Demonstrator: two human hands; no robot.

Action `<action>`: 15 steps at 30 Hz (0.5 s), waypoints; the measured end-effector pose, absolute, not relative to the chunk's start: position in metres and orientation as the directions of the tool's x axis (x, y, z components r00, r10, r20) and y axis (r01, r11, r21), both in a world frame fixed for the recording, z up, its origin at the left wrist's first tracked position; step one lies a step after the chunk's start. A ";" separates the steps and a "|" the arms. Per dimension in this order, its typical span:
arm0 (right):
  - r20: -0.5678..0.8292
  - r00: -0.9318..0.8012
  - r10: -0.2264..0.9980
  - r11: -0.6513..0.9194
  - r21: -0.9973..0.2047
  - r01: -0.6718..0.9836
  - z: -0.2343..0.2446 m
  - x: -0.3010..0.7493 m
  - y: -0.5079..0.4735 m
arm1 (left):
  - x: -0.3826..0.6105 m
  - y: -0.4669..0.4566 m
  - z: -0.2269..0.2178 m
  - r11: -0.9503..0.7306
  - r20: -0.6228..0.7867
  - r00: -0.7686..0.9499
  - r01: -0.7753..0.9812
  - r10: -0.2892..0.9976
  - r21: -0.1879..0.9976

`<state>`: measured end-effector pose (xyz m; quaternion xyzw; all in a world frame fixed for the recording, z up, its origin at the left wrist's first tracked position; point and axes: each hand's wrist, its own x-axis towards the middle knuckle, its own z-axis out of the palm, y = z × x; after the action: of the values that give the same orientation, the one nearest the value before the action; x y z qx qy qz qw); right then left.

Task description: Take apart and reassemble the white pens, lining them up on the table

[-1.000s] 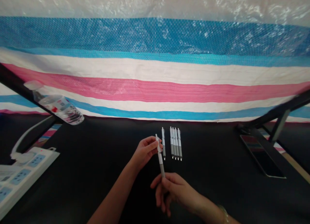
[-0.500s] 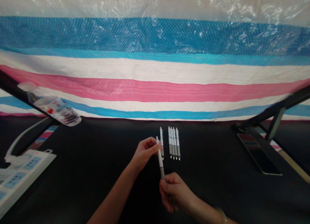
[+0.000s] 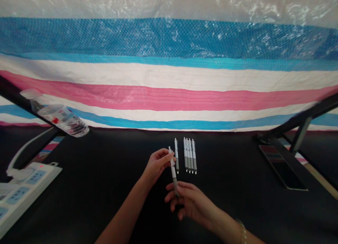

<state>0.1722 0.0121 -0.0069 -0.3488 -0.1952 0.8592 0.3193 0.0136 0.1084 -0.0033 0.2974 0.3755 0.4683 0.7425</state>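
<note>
"What was seen at the far left of the black table [image 3: 92,173]?"

"A white power strip [image 3: 27,186] was found there, with a clear bottle [image 3: 63,120] slanted beyond it. Both were set well apart from the hands."

"And the left hand [image 3: 157,164]?"

"It was closed on the held pen [image 3: 173,171], whose white upper part was pinched between thumb and fingers. The pen was tilted, its clicker end pointed away and its grey grip brought down toward the right hand [image 3: 191,201]."

"Was anything placed beside that pen?"

"Just to its right, near the left fingertips, a single pen [image 3: 176,154] was laid on the table."

"How was the right hand held?"

"Its fingers were loosely spread and half curled about the grey grip, with the tip left visible among them. Whether the pen was gripped there could not be told. A bracelet [image 3: 241,231] was worn on that wrist."

"What was left farther right?"

"Beyond the single pen, four pens [image 3: 190,155] were lined up side by side, past the right fingertips. Well apart, near the right edge, a dark phone [image 3: 283,168] was laid flat."
</note>
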 end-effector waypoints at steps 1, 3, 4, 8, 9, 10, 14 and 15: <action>-0.481 -0.551 0.682 -0.724 -0.549 -0.417 -0.006 0.172 0.012 | 0.014 0.108 -0.003 0.387 -0.281 0.281 -0.470 0.918 0.793; -0.487 -0.545 0.683 -0.725 -0.544 -0.423 -0.006 0.173 0.013 | 0.014 0.108 -0.002 0.395 -0.289 0.284 -0.466 0.914 0.792; -0.485 -0.541 0.687 -0.721 -0.549 -0.422 -0.005 0.173 0.013 | 0.014 0.108 -0.002 0.397 -0.291 0.285 -0.465 0.913 0.791; -0.493 -0.542 0.681 -0.728 -0.538 -0.425 -0.006 0.173 0.013 | 0.015 0.109 -0.001 0.392 -0.289 0.277 -0.471 0.916 0.791; -0.499 -0.538 0.679 -0.731 -0.531 -0.430 -0.006 0.173 0.013 | 0.015 0.109 -0.001 0.392 -0.290 0.275 -0.470 0.916 0.791; -0.503 -0.532 0.681 -0.730 -0.527 -0.436 -0.007 0.173 0.013 | 0.015 0.109 -0.001 0.394 -0.293 0.275 -0.468 0.916 0.791; -0.491 -0.531 0.690 -0.721 -0.526 -0.450 -0.007 0.173 0.013 | 0.015 0.108 -0.001 0.399 -0.301 0.273 -0.462 0.914 0.792; -0.494 -0.536 0.685 -0.726 -0.521 -0.449 -0.007 0.173 0.013 | 0.015 0.108 0.000 0.397 -0.300 0.271 -0.462 0.915 0.793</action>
<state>0.1732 0.0130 -0.0071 -0.3516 -0.1681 0.8600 0.3296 0.0150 0.1082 -0.0004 0.2934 0.3859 0.4643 0.7412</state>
